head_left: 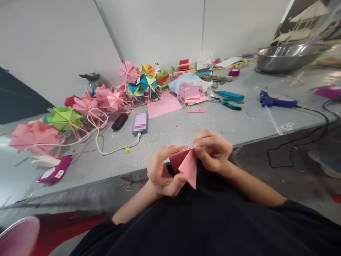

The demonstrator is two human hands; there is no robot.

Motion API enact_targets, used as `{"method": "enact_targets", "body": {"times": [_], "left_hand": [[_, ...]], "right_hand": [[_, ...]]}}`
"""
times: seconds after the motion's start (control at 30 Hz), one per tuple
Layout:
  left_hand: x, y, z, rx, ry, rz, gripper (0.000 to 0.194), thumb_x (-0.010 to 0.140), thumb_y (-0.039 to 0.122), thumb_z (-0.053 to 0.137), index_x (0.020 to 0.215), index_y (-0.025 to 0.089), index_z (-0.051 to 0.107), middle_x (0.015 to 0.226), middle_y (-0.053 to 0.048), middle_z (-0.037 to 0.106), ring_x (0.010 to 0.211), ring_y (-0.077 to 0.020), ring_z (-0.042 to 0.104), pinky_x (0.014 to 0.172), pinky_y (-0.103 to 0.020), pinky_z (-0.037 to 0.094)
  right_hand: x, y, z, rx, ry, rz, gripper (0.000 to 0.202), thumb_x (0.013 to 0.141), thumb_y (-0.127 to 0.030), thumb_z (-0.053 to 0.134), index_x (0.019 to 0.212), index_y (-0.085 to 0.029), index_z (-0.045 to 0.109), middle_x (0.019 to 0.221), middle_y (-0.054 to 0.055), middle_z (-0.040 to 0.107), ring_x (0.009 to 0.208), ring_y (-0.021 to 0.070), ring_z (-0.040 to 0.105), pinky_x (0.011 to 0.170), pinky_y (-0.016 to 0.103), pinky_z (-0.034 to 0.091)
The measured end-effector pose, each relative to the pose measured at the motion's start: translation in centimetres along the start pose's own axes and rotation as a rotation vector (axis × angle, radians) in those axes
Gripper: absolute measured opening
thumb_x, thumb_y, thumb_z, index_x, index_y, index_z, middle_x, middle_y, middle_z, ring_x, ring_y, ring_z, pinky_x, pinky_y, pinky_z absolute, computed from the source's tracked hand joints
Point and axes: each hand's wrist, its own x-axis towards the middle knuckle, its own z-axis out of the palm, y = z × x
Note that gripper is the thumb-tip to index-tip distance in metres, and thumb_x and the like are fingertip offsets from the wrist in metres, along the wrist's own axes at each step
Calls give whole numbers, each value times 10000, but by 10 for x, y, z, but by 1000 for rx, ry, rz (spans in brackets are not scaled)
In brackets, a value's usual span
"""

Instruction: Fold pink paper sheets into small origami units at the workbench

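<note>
A folded piece of pink paper (189,167) is held in front of my dark shirt, just off the table's near edge. My left hand (163,172) grips its left side, fingers along the top and thumb on the lower flap. At the upper right corner, my right hand (214,151) pinches the top edge between thumb and fingers. One triangular flap stands out from the rest, and its point hangs downward. On the table beyond lie a flat pink sheet (163,105) and a stack of smaller pink papers (192,95).
Several folded paper umbrellas (66,118) crowd the left side. A phone (140,122) on a white cable lies nearer me. Pliers (231,104), a blue glue gun (277,101) with a black cord and a metal bowl (287,60) are to the right.
</note>
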Motion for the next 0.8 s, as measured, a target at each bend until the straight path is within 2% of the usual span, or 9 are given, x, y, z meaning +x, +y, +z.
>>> {"method": "enact_targets", "body": {"times": [0.03, 0.1, 0.2, 0.3, 0.63, 0.8], "left_hand": [[3, 2, -1, -11, 24, 32, 462, 1038, 611, 659, 1358, 278, 691, 1075, -106, 846, 872, -275, 844, 704, -410, 701], [10, 7, -2, 5, 63, 84, 300, 1012, 354, 750, 1298, 260, 734, 1035, -64, 863, 799, -226, 832, 688, -349, 686], [17, 13, -2, 72, 75, 97, 187, 1024, 204, 735, 1204, 236, 773, 975, -28, 873, 722, -162, 810, 704, -282, 679], [17, 13, -3, 131, 65, 88, 103, 1059, 250, 732, 1130, 220, 800, 937, -34, 874, 729, -156, 819, 724, -256, 689], [14, 8, -3, 111, 35, 24, 205, 1112, 374, 684, 1099, 212, 809, 937, -47, 880, 788, -160, 846, 768, -237, 674], [14, 6, -2, 34, -21, 3, 217, 1133, 359, 646, 1098, 206, 796, 965, -64, 883, 836, -171, 857, 780, -253, 676]], "right_hand": [[0, 0, 0, -19, 8, -12, 127, 939, -161, 730, 994, -270, 767, 765, 12, 730, 636, 185, 675, 581, 325, 570], [-1, 1, 1, -56, 19, -33, 114, 948, -174, 715, 1001, -269, 750, 769, 15, 721, 640, 191, 669, 577, 332, 564], [-4, 1, 3, -87, 30, -36, 56, 1004, -227, 674, 1002, -264, 715, 758, 20, 693, 637, 195, 650, 567, 340, 544], [-6, 1, 6, -80, 51, -20, 84, 1053, -273, 637, 987, -260, 688, 755, 19, 665, 633, 188, 628, 568, 339, 523], [-13, 8, 7, -95, 74, -62, 52, 1062, -268, 637, 1047, -266, 686, 782, 15, 667, 664, 193, 635, 585, 338, 541], [-10, 8, 5, -107, -36, -106, 96, 1046, -225, 652, 1117, -243, 715, 824, 34, 712, 690, 189, 665, 587, 320, 560]]}}
